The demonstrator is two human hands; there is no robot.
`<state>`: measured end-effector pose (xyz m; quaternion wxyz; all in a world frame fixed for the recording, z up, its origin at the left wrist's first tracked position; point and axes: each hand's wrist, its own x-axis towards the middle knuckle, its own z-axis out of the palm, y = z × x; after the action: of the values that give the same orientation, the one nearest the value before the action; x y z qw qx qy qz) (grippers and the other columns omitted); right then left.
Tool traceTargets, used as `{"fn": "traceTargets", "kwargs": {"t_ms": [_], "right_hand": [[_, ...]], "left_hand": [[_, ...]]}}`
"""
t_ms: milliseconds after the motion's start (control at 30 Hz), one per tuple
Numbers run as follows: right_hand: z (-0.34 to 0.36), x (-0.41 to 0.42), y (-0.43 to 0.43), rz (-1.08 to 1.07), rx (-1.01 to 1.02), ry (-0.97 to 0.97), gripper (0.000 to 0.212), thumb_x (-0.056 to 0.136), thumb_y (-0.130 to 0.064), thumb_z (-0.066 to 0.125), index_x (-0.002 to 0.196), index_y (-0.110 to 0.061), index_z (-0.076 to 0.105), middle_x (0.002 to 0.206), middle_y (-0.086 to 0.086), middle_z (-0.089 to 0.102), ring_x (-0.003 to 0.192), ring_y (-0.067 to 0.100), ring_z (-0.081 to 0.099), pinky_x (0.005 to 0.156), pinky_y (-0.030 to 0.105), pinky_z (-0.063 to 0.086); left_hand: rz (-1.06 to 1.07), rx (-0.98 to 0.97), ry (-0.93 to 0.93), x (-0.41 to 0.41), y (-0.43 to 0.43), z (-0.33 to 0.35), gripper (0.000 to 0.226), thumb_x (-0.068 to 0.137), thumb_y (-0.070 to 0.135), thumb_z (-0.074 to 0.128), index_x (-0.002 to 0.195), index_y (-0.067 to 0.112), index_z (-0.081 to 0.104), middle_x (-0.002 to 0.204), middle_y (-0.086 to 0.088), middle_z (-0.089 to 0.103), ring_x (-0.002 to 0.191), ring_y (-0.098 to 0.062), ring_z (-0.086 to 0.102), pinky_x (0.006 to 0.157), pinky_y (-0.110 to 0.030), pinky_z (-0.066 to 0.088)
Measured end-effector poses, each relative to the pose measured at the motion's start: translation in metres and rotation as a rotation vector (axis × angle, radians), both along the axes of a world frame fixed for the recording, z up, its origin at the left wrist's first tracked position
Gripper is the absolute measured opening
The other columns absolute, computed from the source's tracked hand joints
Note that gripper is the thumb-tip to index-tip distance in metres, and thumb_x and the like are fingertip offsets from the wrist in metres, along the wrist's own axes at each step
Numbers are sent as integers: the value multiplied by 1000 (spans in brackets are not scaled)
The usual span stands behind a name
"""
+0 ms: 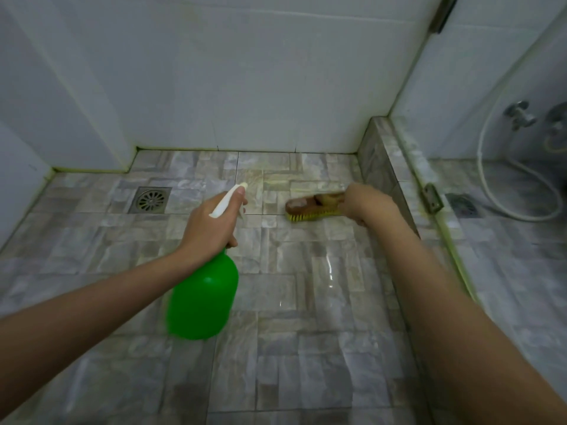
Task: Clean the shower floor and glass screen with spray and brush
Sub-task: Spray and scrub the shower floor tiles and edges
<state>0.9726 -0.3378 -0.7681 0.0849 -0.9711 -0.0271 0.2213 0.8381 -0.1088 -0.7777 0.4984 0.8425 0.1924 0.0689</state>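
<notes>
Closest to you are your two bare forearms, reaching in from the bottom corners. Your left hand (208, 228) is wrapped tight around the neck of the green spray bottle (204, 297), with its white nozzle (228, 200) sticking out past your fingers and aimed toward the back wall; the bottle's belly hangs down, above the floor. Your right hand (366, 207) is closed on the handle end of the scrub brush (311, 207), brown-backed with yellow bristles, and the bristles are down on the shower floor (306, 332) near the far right corner. The tiles around the brush look yellowish and wet. Left of the nozzle there's a square floor drain (150, 200). Just right of your brush hand runs a low tiled curb (385, 167), with the glass screen (478, 111) standing on it and a metal hinge (432, 198) at its base. Through the glass you can see a white hose (491, 179) and a tap (520, 115).
</notes>
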Motion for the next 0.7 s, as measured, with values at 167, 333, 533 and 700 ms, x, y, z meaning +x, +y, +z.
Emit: {"fn": "traceTargets", "kwargs": {"t_ms": [167,333,533,700], "right_hand": [[-9,28,8,-33,87,-44,33,100,-29,39,122,-10,54,85,12,56,68,27,54,64,34,45],[-9,3,-1,-20,-62,-10,22,97,-24,42,108,-9,54,87,11,54,66,23,53,66,31,43],[-25,60,30,-59,100,-124,39,99,-24,37,137,-16,45,113,12,59,91,31,59,70,33,45],[-31,60,18,-76,-51,-98,26,97,-27,43,113,-7,45,100,12,53,82,30,56,62,33,43]], "left_hand": [[61,-20,-39,11,7,7,45,100,56,43,97,22,72,95,-4,75,41,-15,61,54,-27,52],[41,-5,-32,17,16,1,44,100,54,42,97,23,72,84,-16,74,39,-11,59,45,-14,45],[16,-32,-49,29,19,-13,43,101,53,43,95,20,71,65,-10,67,40,-11,59,43,-12,44],[-6,-88,-30,40,20,-18,45,100,53,44,93,18,72,59,-18,62,39,-13,57,44,-16,46]]}}
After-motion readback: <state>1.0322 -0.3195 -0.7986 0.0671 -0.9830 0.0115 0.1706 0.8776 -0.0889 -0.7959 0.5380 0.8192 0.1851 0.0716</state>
